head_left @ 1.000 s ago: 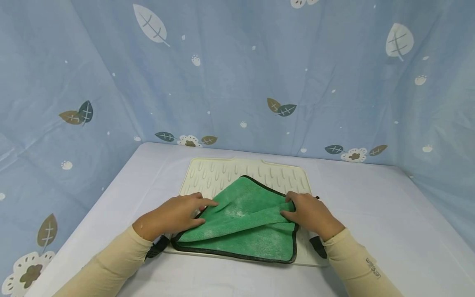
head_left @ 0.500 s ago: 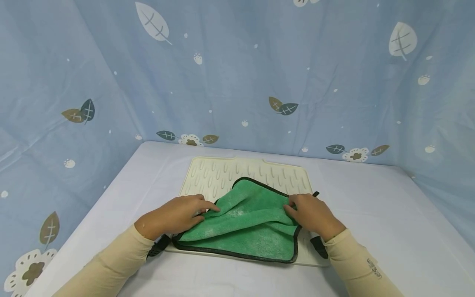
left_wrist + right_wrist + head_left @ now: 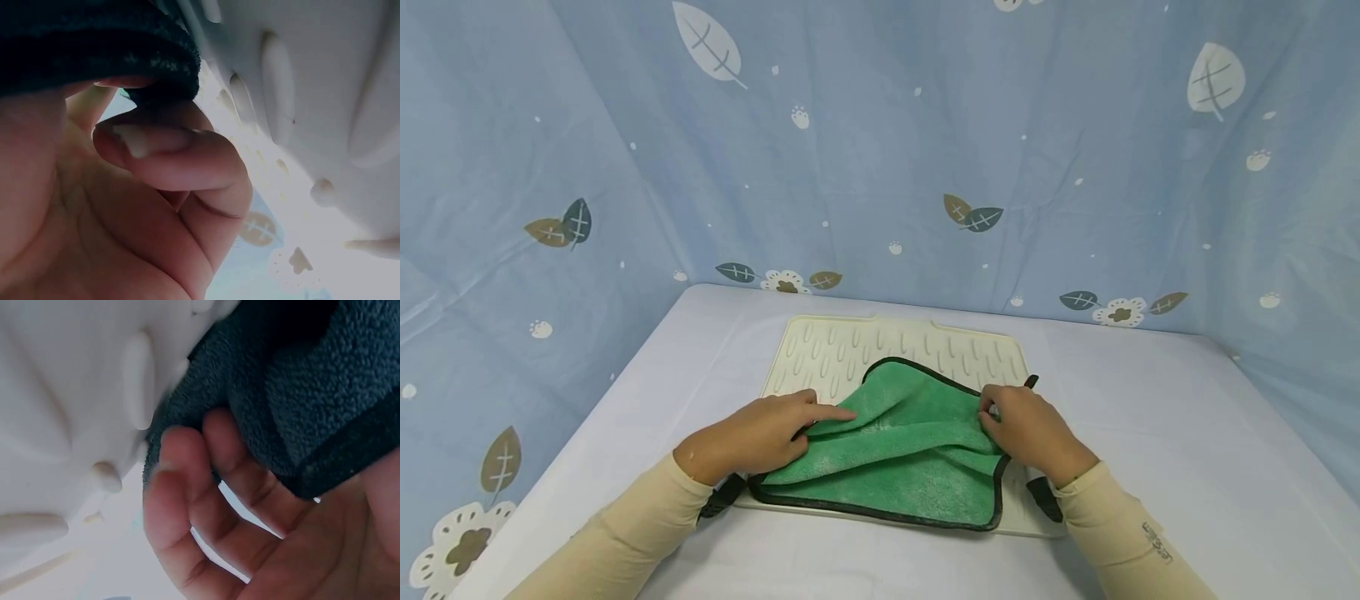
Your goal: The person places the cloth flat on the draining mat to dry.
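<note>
A green towel (image 3: 887, 454) with a black border lies rumpled over a cream ribbed mat (image 3: 895, 333), a raised fold running across its middle. At its left edge, my left hand (image 3: 758, 433) pinches the fabric, the index finger stretched out over the top. The left wrist view shows curled fingers (image 3: 206, 172) under the dark towel edge (image 3: 125, 56). On the other side my right hand (image 3: 1036, 429) grips the towel's right edge between thumb and fingers. Seen from the right wrist, the fingertips (image 3: 181, 450) press against the folded pile (image 3: 337, 381).
The mat rests on a table with a white cloth (image 3: 1157, 433). Behind and beside it hangs a blue leaf-patterned curtain (image 3: 865, 150). A black strap (image 3: 722, 496) shows under the left wrist, and another black strap (image 3: 1045, 500) under the right one.
The left index finger has straightened and moved slightly right over the towel. My right fingers have gathered more of the right edge. The towel's far corner has become rounder and more folded.
</note>
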